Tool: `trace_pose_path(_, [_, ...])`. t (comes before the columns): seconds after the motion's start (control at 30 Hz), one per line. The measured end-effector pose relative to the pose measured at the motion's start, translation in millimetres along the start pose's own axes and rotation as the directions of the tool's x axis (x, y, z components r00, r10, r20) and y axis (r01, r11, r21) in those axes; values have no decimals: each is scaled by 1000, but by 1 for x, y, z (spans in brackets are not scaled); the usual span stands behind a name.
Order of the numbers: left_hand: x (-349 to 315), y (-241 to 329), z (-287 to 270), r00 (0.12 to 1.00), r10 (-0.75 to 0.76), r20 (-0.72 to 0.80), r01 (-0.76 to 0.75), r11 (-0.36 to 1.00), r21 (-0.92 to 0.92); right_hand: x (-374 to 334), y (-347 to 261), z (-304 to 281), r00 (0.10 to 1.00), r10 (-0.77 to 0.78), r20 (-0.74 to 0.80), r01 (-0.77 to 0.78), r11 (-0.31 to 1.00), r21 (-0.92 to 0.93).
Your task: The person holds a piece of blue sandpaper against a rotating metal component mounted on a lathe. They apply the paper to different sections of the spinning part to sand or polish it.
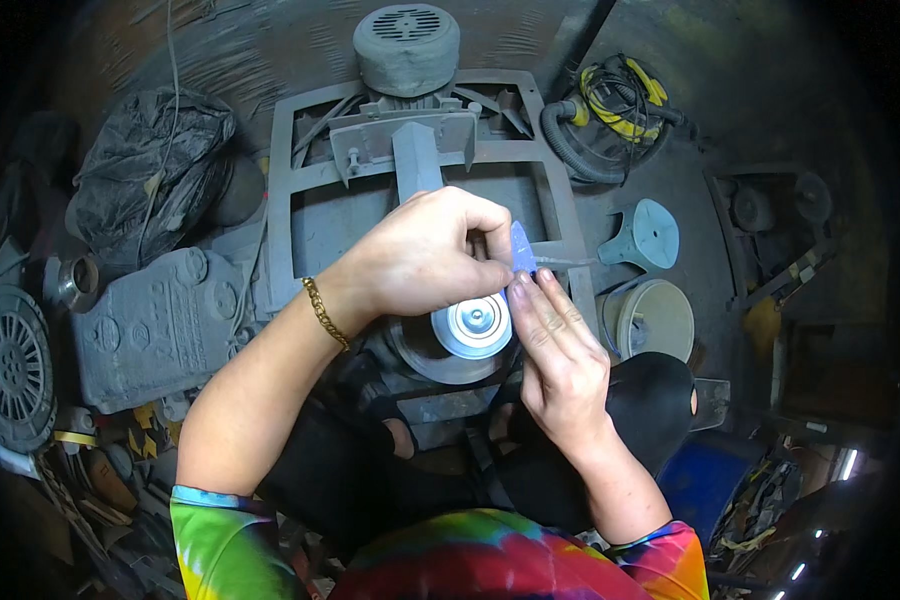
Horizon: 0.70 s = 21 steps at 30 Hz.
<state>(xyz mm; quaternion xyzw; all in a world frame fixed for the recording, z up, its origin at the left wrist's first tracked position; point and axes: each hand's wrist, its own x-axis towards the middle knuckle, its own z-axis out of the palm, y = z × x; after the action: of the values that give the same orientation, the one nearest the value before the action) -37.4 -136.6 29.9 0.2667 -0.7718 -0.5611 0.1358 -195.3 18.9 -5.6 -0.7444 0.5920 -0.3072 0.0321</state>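
Both hands (425, 250) (567, 375) on pointed bluish piece (521, 250) | shiny round hub (475, 325) just beside | motor (407, 65) (dusty grey) beyond

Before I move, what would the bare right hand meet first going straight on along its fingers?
The right hand would first meet the flat, pointed, blue-violet piece at its fingertips; they seem to touch it, though depth is unclear.

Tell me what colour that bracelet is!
The bracelet is gold, seen best in the head view.
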Motion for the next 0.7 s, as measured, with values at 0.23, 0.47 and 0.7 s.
trace_pose_path(0.23, [0, 3, -1, 1000, 2, 12, -2, 1000, -3, 0, 0, 0, 1000, -7, -6, 7, 1000, -4])
trace_pose_path(0.47, [-3, 3, -3, 999, -29, 13, 29, 999, -15, -1, -1, 1, 1000, -11, -20, 11, 1000, 4])
trace_pose_path(0.7, [-3, 3, -4, 999, -40, -10, 40, 999, 26, 2, -1, 0, 1000, -3, -16, 3, 1000, 31])
